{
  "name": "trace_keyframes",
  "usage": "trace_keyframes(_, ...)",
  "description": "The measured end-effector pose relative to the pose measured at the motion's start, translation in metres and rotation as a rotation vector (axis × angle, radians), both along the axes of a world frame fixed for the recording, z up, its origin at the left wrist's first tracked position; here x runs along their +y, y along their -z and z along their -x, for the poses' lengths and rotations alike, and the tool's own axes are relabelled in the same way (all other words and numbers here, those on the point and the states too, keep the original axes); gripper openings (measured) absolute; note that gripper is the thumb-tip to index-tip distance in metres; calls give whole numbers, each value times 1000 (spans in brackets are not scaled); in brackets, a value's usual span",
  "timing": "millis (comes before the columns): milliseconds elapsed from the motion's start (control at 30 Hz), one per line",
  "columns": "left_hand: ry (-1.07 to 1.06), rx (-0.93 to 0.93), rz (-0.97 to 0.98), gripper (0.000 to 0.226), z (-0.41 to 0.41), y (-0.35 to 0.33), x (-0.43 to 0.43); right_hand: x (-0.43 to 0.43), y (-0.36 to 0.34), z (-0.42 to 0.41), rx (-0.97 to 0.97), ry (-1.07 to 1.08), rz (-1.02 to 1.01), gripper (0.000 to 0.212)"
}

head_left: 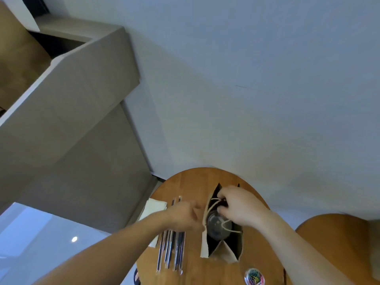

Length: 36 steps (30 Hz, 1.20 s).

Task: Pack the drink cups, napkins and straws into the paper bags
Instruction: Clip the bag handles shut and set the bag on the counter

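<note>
Round wooden table (185, 182): paper bag (222, 254) stands open, drink cup (217, 225) inside, lid showing. Right hand (238, 204) covers the bag's mouth, fingers curled down among the twine handles (213, 202) (what they hold is hidden). Left hand (183, 217), blurred and curled, lies over the wrapped straws (170, 251) beside the bag; grip cannot be told. Napkins (156, 206) lie just left. A tub of coloured paper clips (254, 276) sits near the table's front edge.

no text, label, brand, number or sign is showing clearly enough to read; the paper bag (224, 254), the straw wrappers (170, 251) and the round tub of coloured clips (254, 276) are showing only plain or blurred surfaces.
</note>
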<state>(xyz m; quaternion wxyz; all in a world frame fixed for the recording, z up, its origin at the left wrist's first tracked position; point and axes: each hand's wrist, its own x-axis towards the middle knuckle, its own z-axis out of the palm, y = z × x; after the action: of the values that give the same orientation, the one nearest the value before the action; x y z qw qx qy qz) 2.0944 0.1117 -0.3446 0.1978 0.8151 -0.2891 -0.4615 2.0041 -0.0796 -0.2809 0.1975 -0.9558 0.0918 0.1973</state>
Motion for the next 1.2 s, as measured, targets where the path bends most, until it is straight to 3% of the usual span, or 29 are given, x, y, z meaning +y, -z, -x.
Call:
trace_keyframes(67, 31, -26, -3, 79, -15, -5, 16, 9, -18, -8, -143, 50, -20, 27)
trace_keyframes(167, -73, -102, 42, 35, -38, -11, 45, 42, -23, -24, -232, 76, -140, 35)
trace_keyframes(233, -173, -137, 31, 22, -52, -11, 66, 71, -10, -37, -211, 88, -206, 33)
trace_keyframes(433, -262, -158, -156, 49, -78, 25, 121, 147, 68, -70, 62, 218, -291, 23)
trace_keyframes(667, -330, -79, -208, 42, -84, 73, 152, 194, 171, -80, 239, 410, -335, 31)
trace_keyframes(867, -349, -48, -226, 39, -95, 103, 163, 209, 232, -95, 266, 521, -234, 25)
trace_keyframes(1200, -407, -22, -254, 38, -94, 122, 172, 216, 270, -108, 257, 582, -91, 20)
